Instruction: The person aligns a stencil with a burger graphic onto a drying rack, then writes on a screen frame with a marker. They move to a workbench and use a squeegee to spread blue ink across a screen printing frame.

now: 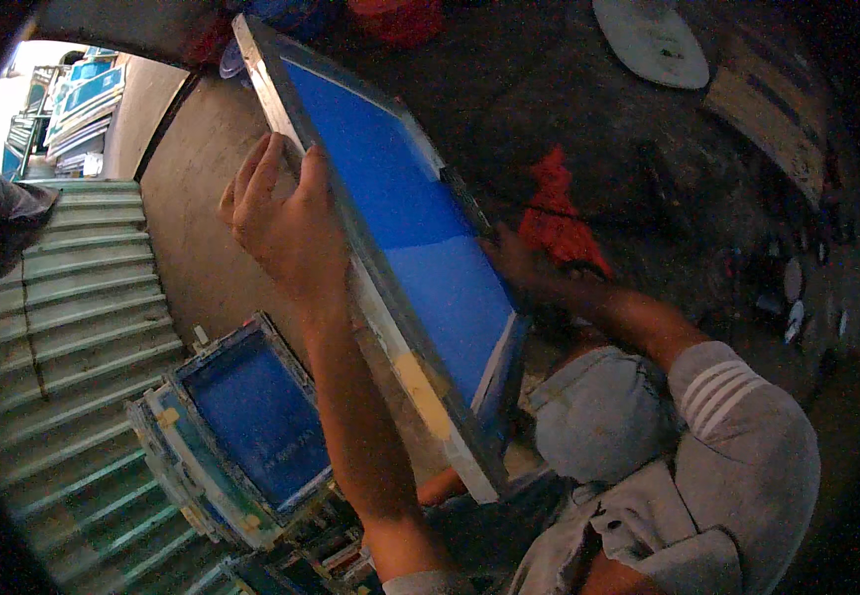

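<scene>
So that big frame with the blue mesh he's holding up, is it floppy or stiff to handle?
The blue screen frame probably handles stiff: its edges stay straight though the left hand grips only one side rail. The stretched blue mesh looks thin, so likely easy to puncture. It stands tilted on edge and seems apt to tip if let go.

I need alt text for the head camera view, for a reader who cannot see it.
A person's left hand grips the edge of a large framed blue screen held tilted, while the right hand presses a red rag beside its face. More blue framed screens lean stacked at lower left, near green corrugated sheeting.
</scene>
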A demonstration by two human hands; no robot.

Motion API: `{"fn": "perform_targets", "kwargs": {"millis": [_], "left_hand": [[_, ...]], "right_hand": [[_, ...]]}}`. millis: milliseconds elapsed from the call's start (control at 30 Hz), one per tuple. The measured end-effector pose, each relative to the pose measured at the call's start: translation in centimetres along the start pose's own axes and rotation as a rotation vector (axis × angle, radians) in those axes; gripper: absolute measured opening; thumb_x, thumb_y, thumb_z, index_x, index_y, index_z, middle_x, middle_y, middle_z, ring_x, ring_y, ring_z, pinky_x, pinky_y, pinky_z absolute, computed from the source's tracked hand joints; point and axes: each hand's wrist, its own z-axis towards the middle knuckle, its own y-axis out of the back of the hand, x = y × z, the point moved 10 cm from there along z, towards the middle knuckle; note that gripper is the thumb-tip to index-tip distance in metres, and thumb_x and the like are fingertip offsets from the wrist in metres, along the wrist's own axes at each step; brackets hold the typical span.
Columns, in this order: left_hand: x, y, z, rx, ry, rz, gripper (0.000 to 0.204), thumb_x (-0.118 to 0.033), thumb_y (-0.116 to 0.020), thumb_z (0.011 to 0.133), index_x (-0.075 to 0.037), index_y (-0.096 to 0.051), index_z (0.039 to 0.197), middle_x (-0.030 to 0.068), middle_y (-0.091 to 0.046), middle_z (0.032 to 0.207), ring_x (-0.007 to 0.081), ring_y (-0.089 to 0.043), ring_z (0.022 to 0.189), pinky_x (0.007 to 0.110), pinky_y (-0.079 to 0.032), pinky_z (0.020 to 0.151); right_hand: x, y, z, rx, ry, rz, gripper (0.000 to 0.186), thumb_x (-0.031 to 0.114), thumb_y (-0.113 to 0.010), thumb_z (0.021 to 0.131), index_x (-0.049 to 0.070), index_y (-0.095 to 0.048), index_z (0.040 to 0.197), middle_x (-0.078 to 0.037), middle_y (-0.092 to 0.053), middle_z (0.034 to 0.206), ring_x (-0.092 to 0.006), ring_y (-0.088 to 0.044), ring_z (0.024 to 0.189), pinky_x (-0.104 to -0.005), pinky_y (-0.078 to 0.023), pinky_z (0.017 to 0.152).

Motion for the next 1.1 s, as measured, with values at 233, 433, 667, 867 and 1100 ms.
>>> {"fn": "perform_targets", "kwargs": {"millis": [233,433,667,867,1100], "left_hand": [[-0.8,0.0,0.1,0.007,0.097,-0.051,0.042,-0.021,-0.073,0.078,0.000,-0.071,0.114,0.0126,-0.067,0.124,0.0343,-0.049,0.126,0.041,-0.035,0.110],[-0.6,-0.2,-0.1,-0.005,0.104,-0.047,0.042,-0.020,-0.073,0.077,0.001,-0.070,0.114,0.0130,-0.067,0.123,0.0349,-0.049,0.125,0.040,-0.035,0.110],[0.6,0.0,0.0,0.006,0.098,-0.051,0.042,-0.020,-0.073,0.077,0.000,-0.071,0.114,0.0126,-0.067,0.123,0.0346,-0.051,0.124,0.040,-0.035,0.110],[1.9,0.3,-0.2,0.028,0.028,-0.005,0.044,-0.022,-0.073,0.077,-0.001,-0.070,0.115,0.0120,-0.067,0.124,0.0329,-0.050,0.125,0.039,-0.034,0.111],[1.7,0.4,-0.3,-0.026,0.114,-0.130,0.044,-0.023,-0.074,0.076,-0.001,-0.071,0.115,0.0113,-0.067,0.123,0.0333,-0.051,0.124,0.039,-0.035,0.110]], "right_hand": [[-0.4,0.6,0.3,-0.035,-0.008,-0.119,0.050,0.042,-0.060,0.093,-0.002,-0.055,0.117,-0.027,-0.066,0.100,-0.0406,-0.066,0.093,-0.0495,-0.052,0.079],[-0.6,0.6,0.3,-0.042,-0.061,-0.179,0.051,0.043,-0.061,0.092,-0.002,-0.055,0.116,-0.027,-0.065,0.099,-0.0421,-0.065,0.094,-0.0498,-0.051,0.081],[-1.3,0.3,0.7,-0.039,-0.022,-0.180,0.051,0.043,-0.060,0.093,-0.003,-0.054,0.116,-0.028,-0.065,0.104,-0.0420,-0.065,0.097,-0.0501,-0.051,0.082],[-0.3,-0.5,0.9,0.044,-0.026,-0.204,0.050,0.041,-0.060,0.093,-0.004,-0.052,0.115,-0.029,-0.065,0.101,-0.0429,-0.065,0.093,-0.0512,-0.051,0.079],[1.7,0.4,0.2,-0.007,0.025,-0.176,0.046,0.037,-0.060,0.093,-0.003,-0.053,0.115,-0.027,-0.066,0.094,-0.0411,-0.067,0.087,-0.0505,-0.052,0.076]]}}
